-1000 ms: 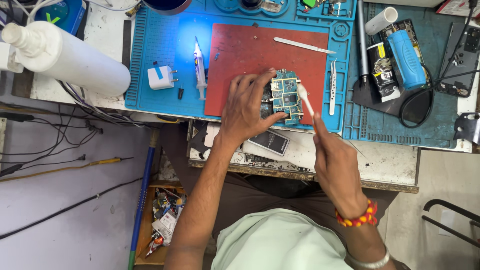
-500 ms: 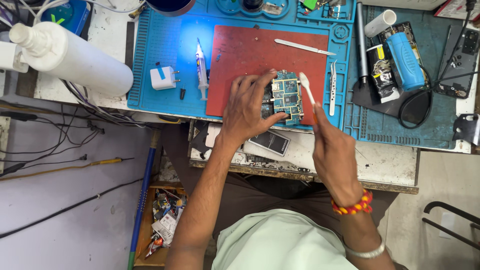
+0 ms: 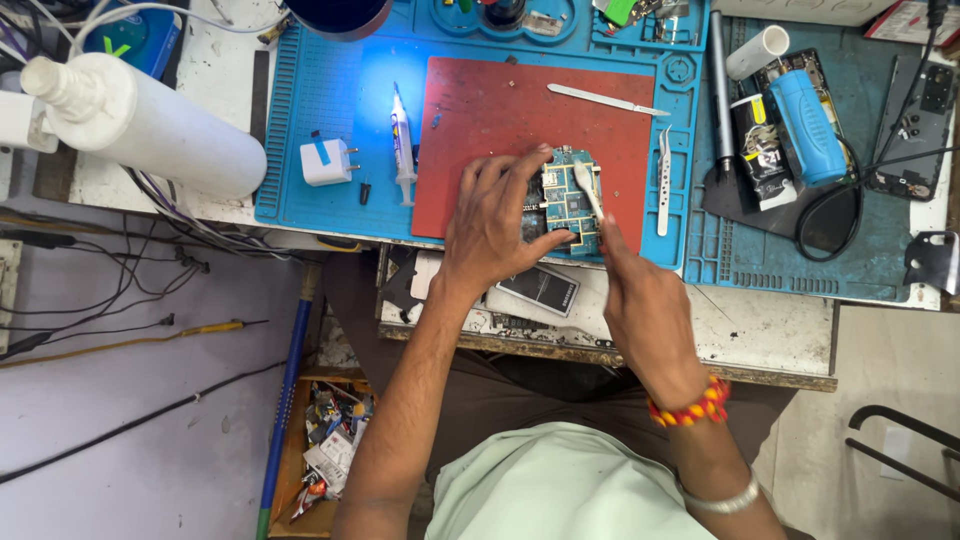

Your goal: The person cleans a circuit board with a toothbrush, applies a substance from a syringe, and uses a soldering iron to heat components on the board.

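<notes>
A person's left hand (image 3: 495, 225) pins a green circuit board (image 3: 568, 200) at the red mat's (image 3: 480, 110) 6 o'clock edge, while the right hand (image 3: 645, 305) grips a white brush (image 3: 588, 190) on it; tweezers (image 3: 663, 180) lie at 3 o'clock.

Green circuit board (image 3: 567, 200) flat on red mat, near front edge; white brush (image 3: 588, 190) tip touching board top.
</notes>
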